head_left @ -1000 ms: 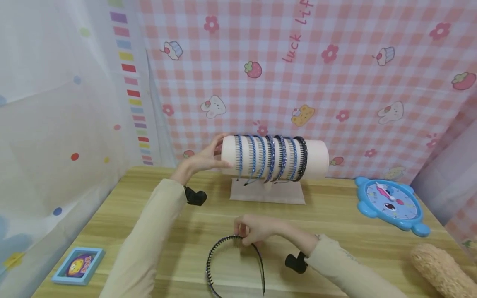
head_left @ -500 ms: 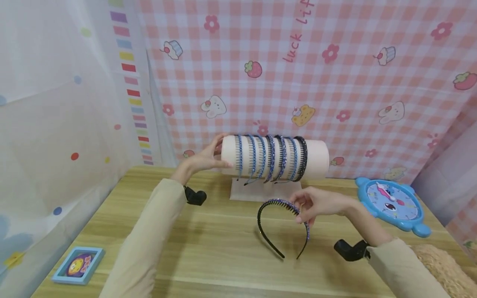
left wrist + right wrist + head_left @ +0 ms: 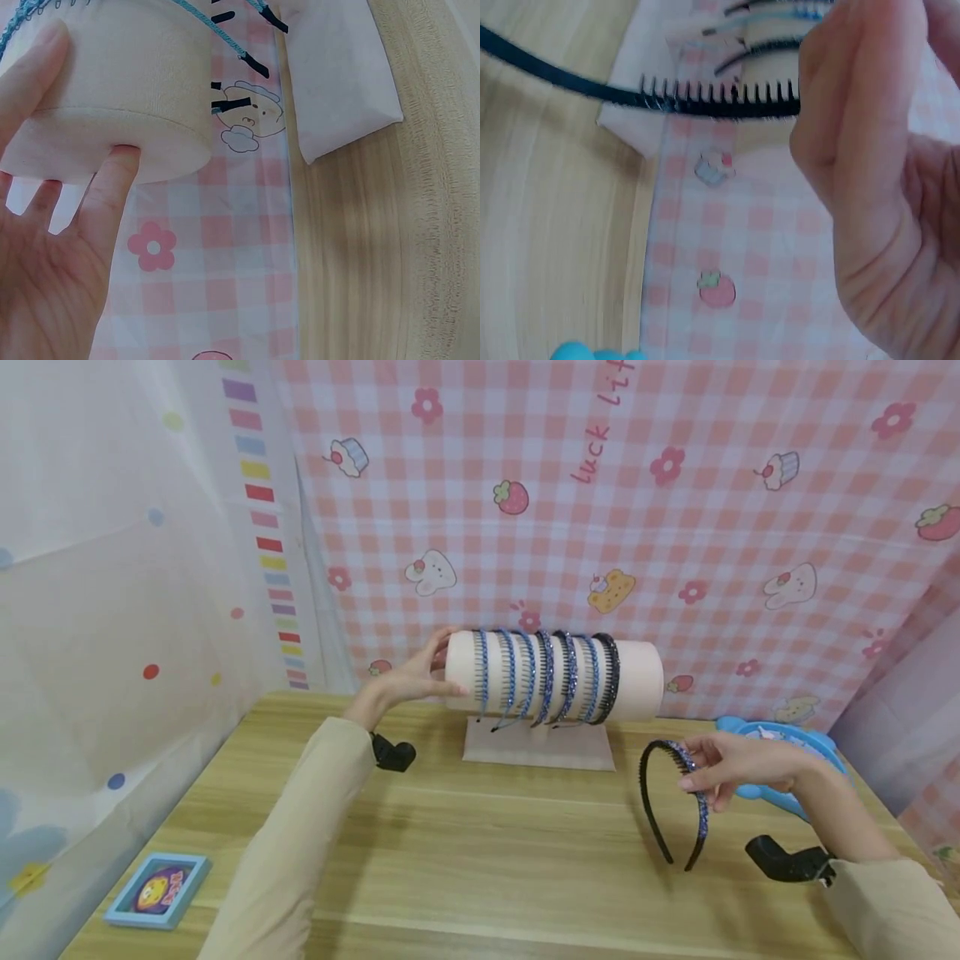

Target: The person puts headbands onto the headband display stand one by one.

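Note:
A pale pink roll-shaped headband stand point(image 3: 637, 681) stands upright on its flat base, with several blue and black toothed headbands point(image 3: 546, 678) round its roll. My left hand point(image 3: 412, 681) holds the roll's left end; in the left wrist view the thumb point(image 3: 37, 67) lies along its side and the fingers are at its end face. To the right of the stand, my right hand point(image 3: 738, 764) pinches a black headband with blue glitter point(image 3: 702, 818) by its upper right side. This headband is held up, ends pointing down, and its comb teeth show in the right wrist view.
A blue animal-shaped toy clock point(image 3: 813, 743) lies at the right, partly behind the right hand. A small blue picture frame point(image 3: 157, 891) lies at the front left of the wooden table point(image 3: 465, 852). A pink checked cloth point(image 3: 480, 543) hangs behind.
My right hand has carried the glittery headband from the front middle of the table rightward and up to the stand's right. My left hand has stayed at the roll's left end.

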